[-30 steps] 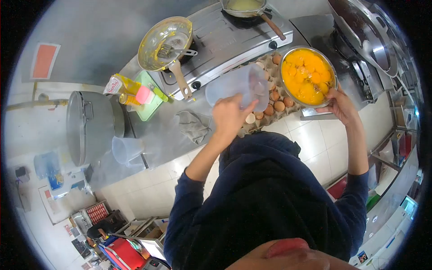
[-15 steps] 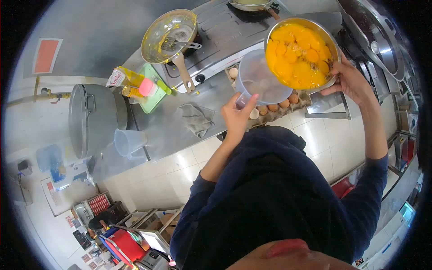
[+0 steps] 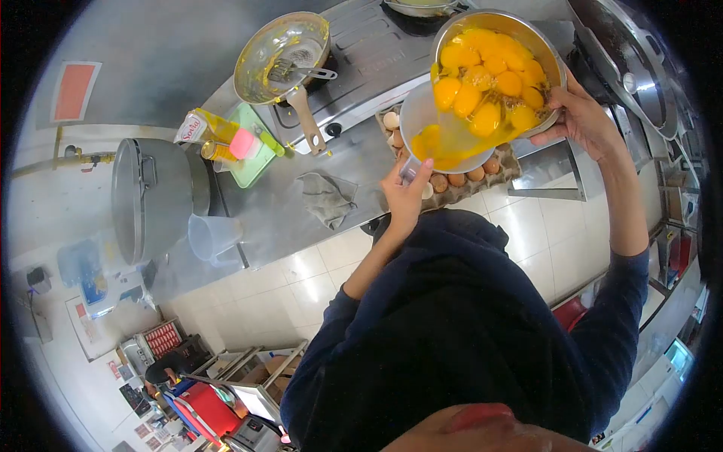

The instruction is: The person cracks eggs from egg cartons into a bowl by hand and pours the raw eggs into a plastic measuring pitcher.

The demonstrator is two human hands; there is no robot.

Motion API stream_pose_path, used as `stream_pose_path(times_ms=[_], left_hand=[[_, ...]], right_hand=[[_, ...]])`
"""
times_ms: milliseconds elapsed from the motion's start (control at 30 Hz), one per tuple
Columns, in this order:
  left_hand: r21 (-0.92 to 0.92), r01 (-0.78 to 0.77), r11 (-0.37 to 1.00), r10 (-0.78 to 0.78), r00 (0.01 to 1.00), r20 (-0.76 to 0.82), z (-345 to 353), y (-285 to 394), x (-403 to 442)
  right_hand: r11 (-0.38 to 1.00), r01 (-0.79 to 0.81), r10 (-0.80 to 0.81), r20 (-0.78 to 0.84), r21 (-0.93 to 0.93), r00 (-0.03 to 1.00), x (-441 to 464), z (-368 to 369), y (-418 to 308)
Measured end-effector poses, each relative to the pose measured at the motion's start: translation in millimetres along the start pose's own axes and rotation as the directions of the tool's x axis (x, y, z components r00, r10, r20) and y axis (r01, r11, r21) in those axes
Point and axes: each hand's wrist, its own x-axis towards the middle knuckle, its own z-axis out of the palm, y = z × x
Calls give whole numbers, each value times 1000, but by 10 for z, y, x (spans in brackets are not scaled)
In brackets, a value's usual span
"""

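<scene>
My right hand (image 3: 580, 117) grips the rim of a steel bowl (image 3: 556, 60), tilted to the left. Raw eggs (image 3: 493, 83) with whole yolks fill it and spill over its lower left lip. Below that lip is a clear plastic measuring jug (image 3: 413, 113), with yolk and egg white inside it. My left hand (image 3: 403, 192) is closed around the jug's handle, thumb on top. Under the jug lies a cardboard egg tray (image 3: 508, 166) with several brown eggs (image 3: 456, 179); the jug and bowl hide part of it.
A frying pan (image 3: 256, 53) with a slotted spatula (image 3: 301, 73) sits on the stove (image 3: 369, 49). Left of it are a green cutting board (image 3: 252, 169) and an oil bottle (image 3: 215, 126). A grey cloth (image 3: 325, 197), another plastic jug (image 3: 211, 237) and a large pot (image 3: 139, 200) stand leftward.
The bowl has tipped further left over the jug, and eggs now run into the jug, which held none before. My left hand has shifted slightly right with the jug.
</scene>
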Motion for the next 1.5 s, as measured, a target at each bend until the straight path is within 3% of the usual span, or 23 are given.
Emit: stream_pose_path(times_ms=[267, 333, 667, 867, 933, 1500], left_hand=[[-45, -48, 998, 48, 999, 0, -74, -273, -80], [-49, 46, 998, -45, 999, 15, -83, -220, -99], [-29, -29, 999, 30, 999, 24, -131, -395, -94], [-73, -9, 997, 9, 1000, 12, -133, -438, -105], [-57, 75, 996, -73, 997, 29, -157, -383, -127], [-61, 37, 997, -36, 999, 22, -160, -457, -114]], right_hand=[[999, 3, -2, -10, 38, 1000, 35, 28, 15], [999, 39, -38, -28, 23, 999, 17, 47, 20], [998, 49, -45, -69, 47, 997, 26, 126, 81], [999, 40, -39, -64, 8, 997, 38, 130, 124], [996, 55, -52, -47, 67, 998, 31, 139, 146], [997, 60, -56, -81, 47, 995, 39, 201, 250]])
